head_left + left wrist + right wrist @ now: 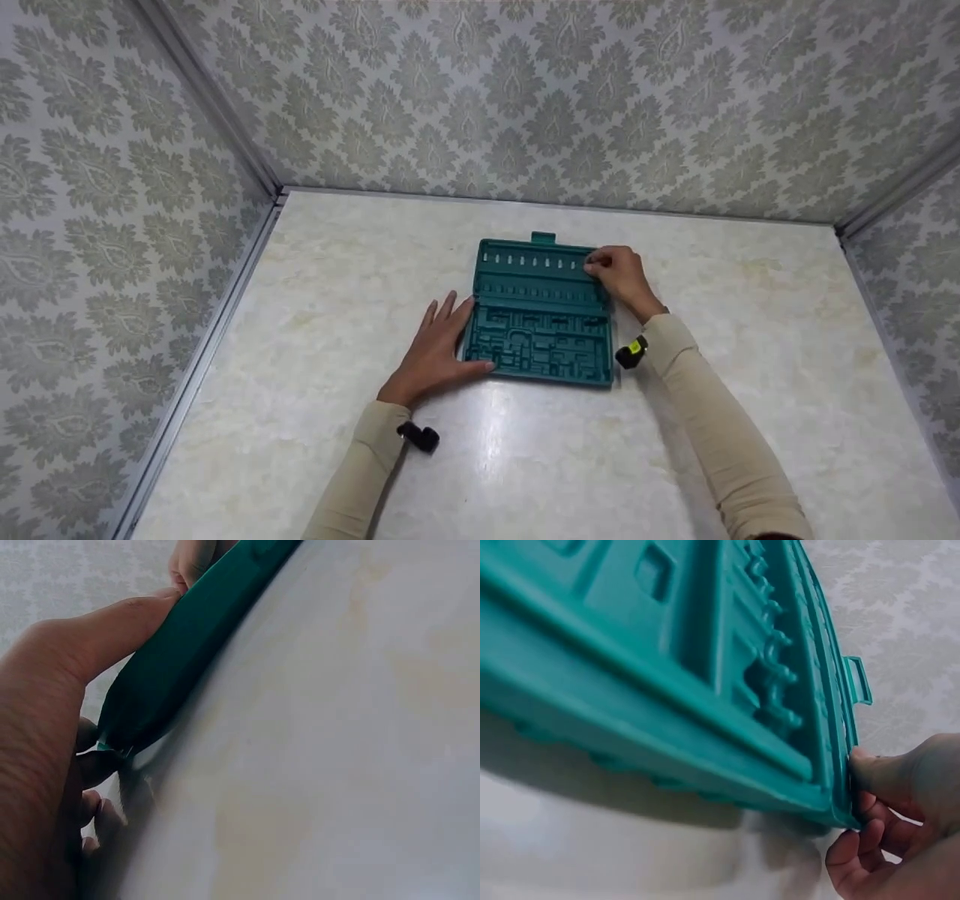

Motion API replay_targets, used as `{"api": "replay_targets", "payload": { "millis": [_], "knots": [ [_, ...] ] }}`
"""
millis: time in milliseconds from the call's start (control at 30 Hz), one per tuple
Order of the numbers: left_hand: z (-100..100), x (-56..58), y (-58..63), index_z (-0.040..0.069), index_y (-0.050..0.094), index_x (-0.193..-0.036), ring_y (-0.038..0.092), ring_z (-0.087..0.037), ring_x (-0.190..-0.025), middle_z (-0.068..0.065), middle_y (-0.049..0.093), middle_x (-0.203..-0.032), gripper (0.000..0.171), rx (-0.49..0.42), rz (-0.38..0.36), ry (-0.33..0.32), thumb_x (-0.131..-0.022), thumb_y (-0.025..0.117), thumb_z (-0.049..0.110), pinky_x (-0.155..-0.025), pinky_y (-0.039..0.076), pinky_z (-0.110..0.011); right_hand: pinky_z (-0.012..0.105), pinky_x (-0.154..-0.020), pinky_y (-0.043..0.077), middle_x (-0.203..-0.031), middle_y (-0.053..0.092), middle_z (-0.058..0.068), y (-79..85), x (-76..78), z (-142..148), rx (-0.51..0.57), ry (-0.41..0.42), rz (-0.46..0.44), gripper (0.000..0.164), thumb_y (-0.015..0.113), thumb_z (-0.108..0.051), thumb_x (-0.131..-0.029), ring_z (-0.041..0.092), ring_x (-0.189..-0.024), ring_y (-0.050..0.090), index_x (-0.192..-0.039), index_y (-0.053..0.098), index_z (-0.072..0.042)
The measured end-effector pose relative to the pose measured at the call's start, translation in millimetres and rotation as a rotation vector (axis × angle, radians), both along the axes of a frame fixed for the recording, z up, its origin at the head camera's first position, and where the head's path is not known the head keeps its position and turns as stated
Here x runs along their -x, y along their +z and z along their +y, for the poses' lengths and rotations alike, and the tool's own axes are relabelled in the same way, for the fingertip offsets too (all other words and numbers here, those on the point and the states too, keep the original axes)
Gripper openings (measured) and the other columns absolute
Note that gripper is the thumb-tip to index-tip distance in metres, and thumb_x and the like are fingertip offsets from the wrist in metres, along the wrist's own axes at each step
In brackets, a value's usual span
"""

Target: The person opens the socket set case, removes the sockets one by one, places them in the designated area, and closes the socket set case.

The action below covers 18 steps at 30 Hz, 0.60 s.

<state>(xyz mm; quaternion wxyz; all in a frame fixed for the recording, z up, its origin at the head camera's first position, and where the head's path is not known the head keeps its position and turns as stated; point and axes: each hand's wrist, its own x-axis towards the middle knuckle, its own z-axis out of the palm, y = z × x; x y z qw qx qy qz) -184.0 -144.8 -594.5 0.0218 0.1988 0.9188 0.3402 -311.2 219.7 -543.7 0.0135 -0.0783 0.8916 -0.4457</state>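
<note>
A dark green plastic tool case (551, 380) lies spread out, its moulded compartments nearer the person and its lid (540, 279) farther away. Several small silver pieces (535, 262) stand in a row along the far part of the lid. My left hand (433, 352) braces the near left corner, straight thumb on the front edge and fingers spread along the left side. At the row's right end, my right hand (621, 276) has its thumb and index fingertips close together, other fingers curled in the right wrist view. Whether something small is between those fingertips I cannot tell.
The case rests on a pale marbled table (360, 247), with a light reflection in front of it. A green latch loop (543, 238) sticks out from the far edge. Patterned wall panels (465, 97) enclose the table at the back and sides.
</note>
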Motion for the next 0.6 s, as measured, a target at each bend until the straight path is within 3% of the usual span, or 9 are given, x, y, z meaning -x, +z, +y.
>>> {"api": "replay_targets", "payload": {
  "millis": [233, 467, 600],
  "knots": [
    [0.8, 1.0, -0.1, 0.015, 0.020, -0.178, 0.005, -0.026, -0.172, -0.008, 0.023, -0.183, 0.125, 0.008, 0.008, -0.015, -0.086, 0.073, 0.081, -0.137, -0.005, -0.044, 0.032, -0.081, 0.050, -0.112, 0.075, 0.021, -1.1, -4.9, 8.7, 0.052, -0.044, 0.011, 0.019, 0.069, -0.007, -0.109, 0.023, -0.094, 0.062, -0.120, 0.079, 0.005],
    [1.2, 2.8, 0.4, 0.016, 0.019, -0.178, 0.004, -0.026, -0.172, -0.008, 0.022, -0.183, 0.125, 0.005, 0.005, -0.017, -0.086, 0.073, 0.080, -0.137, -0.006, -0.043, 0.035, -0.091, 0.051, -0.121, 0.075, 0.018, 21.7, -18.3, 28.9, 0.080, -0.091, 0.034, 0.024, 0.070, -0.015, -0.110, 0.024, -0.106, 0.064, -0.125, 0.077, 0.002],
    [-1.0, 1.8, -1.1, 0.016, 0.019, -0.178, 0.004, -0.025, -0.172, -0.008, 0.021, -0.183, 0.126, 0.001, 0.006, -0.014, -0.086, 0.072, 0.082, -0.137, -0.006, -0.042, 0.025, -0.085, 0.055, -0.119, 0.076, 0.017, 30.1, -36.2, 46.8, 0.102, -0.122, 0.060, 0.026, 0.071, -0.020, -0.110, 0.022, -0.103, 0.068, -0.123, 0.078, 0.001]
  ]
}}
